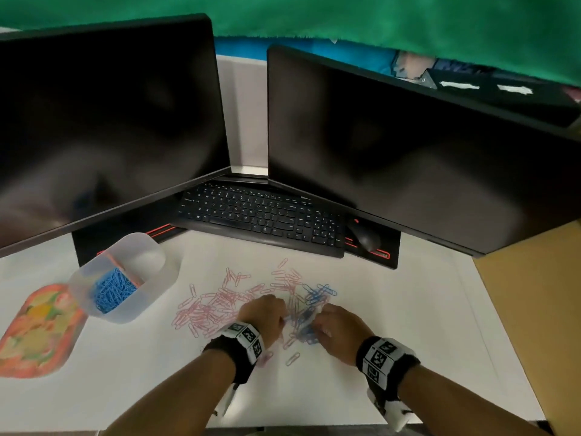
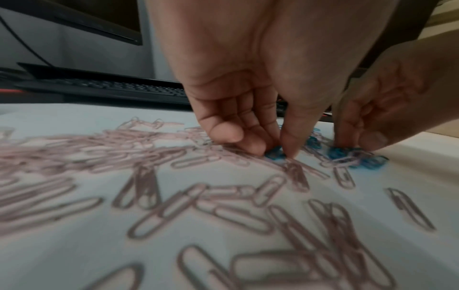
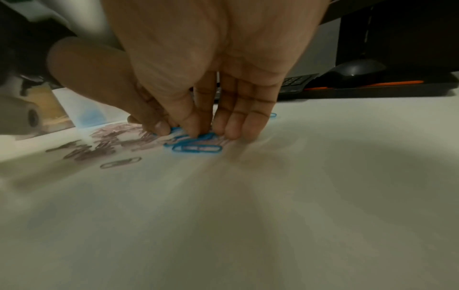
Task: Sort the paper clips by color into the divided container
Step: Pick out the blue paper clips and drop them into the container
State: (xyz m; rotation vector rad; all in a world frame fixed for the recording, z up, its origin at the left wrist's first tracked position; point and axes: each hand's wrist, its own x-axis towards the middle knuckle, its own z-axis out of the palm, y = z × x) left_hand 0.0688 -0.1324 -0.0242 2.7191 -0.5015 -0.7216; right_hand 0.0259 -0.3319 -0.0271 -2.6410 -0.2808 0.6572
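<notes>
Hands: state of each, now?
Left hand: fingertips pinching a blue paper clip on the desk.
Right hand: thumb and fingertips pinching blue clips.

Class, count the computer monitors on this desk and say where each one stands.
2. One monitor stands at the back left, behind the container. The other monitor stands at the back right, behind the mouse. The keyboard lies between them.

Two dark monitors (image 1: 107, 121) (image 1: 408, 146) angled together at back. Black keyboard (image 1: 261, 215) below them, black mouse (image 1: 364, 237) just right of it on a red-edged black mat (image 1: 382, 254). Orange patterned tray (image 1: 34, 332) far left. Green cloth (image 1: 345, 20) overhead.
</notes>
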